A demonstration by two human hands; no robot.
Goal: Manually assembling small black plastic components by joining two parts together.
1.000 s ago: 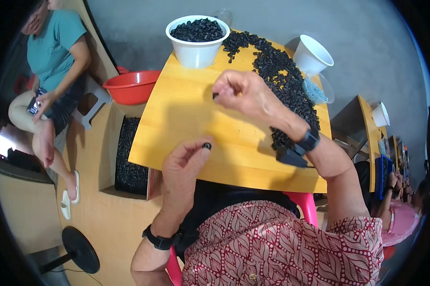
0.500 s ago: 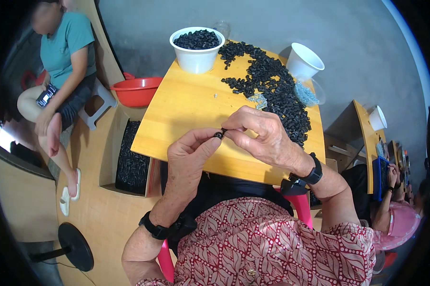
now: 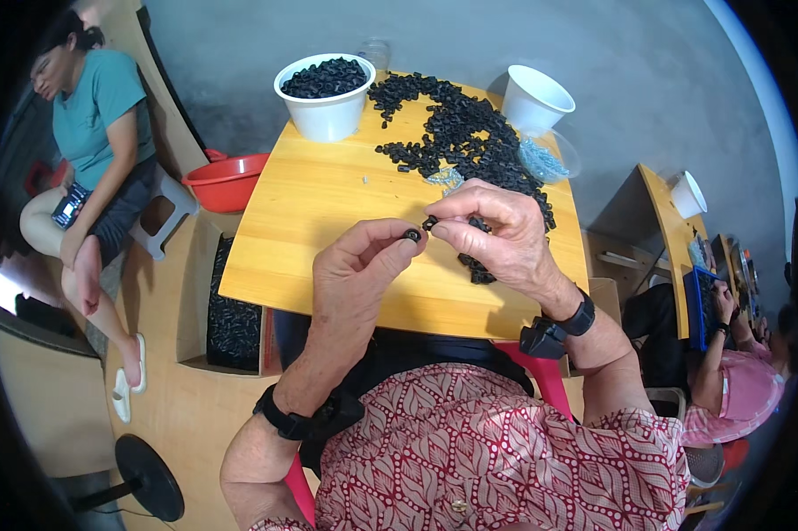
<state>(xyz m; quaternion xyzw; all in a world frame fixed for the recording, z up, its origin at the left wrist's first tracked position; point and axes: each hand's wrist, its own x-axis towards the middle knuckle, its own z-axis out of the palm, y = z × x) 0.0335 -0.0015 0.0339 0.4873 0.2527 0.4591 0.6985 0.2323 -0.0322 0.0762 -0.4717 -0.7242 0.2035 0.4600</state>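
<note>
Black and round-ended, a small piece is being pinched by the left hand; the right hand is holding another small black part between its fingers.

Worktop: smooth wood, semi-gloss, grain visible. Blk pcs twd its R edge: plastic, mostly matt. Pc in L hand: blk plastic, glossier, w/ highlight on round end. Tub at far L corner: white plastic, smooth, slight sheen; 2nd tub, far R corner, same. Dish by R edge: clear plastic, shiny. Small bits in it: silvery, prob. metal, too tiny to be sure. Basin off L edge: red plastic, glossy. Box below near L corner: cardboard, matt. Shirt: printed cloth, matt. Chair at near edge: pink plastic, smooth. Wall past far edge: matt, mottled.
</note>
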